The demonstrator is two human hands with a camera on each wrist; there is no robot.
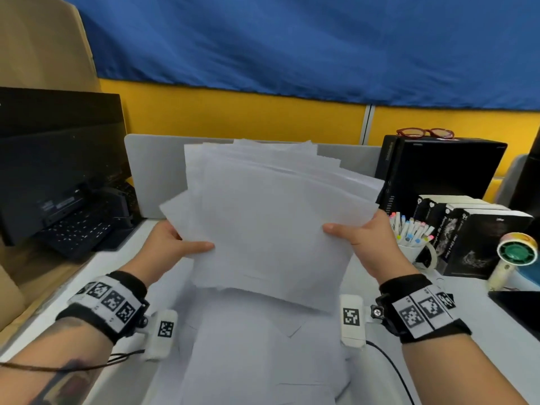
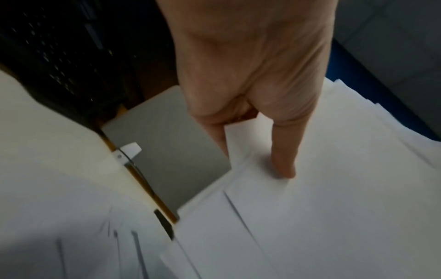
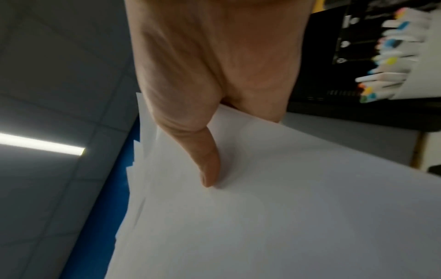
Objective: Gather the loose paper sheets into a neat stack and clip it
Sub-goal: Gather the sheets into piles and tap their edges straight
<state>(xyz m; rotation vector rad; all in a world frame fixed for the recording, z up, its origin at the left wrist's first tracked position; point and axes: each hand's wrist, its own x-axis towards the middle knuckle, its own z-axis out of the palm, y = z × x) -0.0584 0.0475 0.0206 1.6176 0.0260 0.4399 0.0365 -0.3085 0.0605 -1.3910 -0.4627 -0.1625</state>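
Observation:
An uneven bundle of white paper sheets (image 1: pixel 271 217) is held up above the desk, its edges fanned out and misaligned. My left hand (image 1: pixel 172 244) pinches its left edge, thumb on the front face and fingers hidden behind. My right hand (image 1: pixel 365 244) pinches the right edge the same way. The left wrist view shows the left hand (image 2: pixel 253 105) with its thumb pressed on the sheets (image 2: pixel 334 188). The right wrist view shows the right hand (image 3: pixel 210 117) with its thumb flat on the top sheet (image 3: pixel 286 207). More white sheets (image 1: pixel 257 346) lie on the desk below. No clip is in view.
A black keyboard (image 1: pixel 79 229) and monitor (image 1: pixel 58 156) stand at the left. A grey panel (image 1: pixel 152 171) is behind the paper. At the right are a black box (image 1: pixel 438 171) with red glasses (image 1: pixel 425 133), a cup of markers (image 1: pixel 409 235), books (image 1: pixel 479 238) and a small fan (image 1: pixel 514 255).

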